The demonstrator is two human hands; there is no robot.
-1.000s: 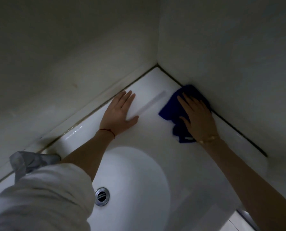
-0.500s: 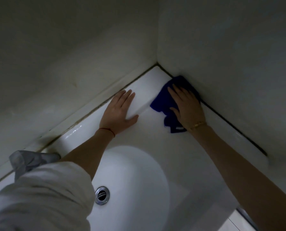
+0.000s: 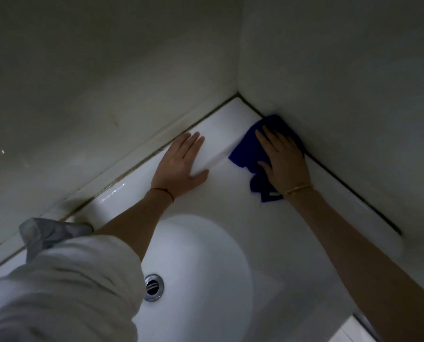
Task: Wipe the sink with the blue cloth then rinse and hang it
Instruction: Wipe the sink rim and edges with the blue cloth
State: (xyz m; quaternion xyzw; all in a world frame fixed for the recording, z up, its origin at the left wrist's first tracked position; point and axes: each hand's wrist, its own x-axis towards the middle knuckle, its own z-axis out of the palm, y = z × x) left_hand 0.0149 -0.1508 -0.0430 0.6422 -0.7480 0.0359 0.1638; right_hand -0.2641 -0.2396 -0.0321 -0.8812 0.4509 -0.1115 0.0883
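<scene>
The glossy white ceramic sink [image 3: 267, 218] fills the wall corner. The left hand [image 3: 178, 166] lies flat on its back ledge, fingers straight, holding nothing, likely bracing the reach. The right hand [image 3: 283, 159] presses the crumpled dark blue cloth [image 3: 245, 149] flat-fingered into the corner seam, probably to scrub there.

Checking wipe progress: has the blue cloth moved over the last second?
Yes. The cloth, pressed flat under the right hand, has slid along the sink ledge toward the wall corner, away from the drain.
</scene>
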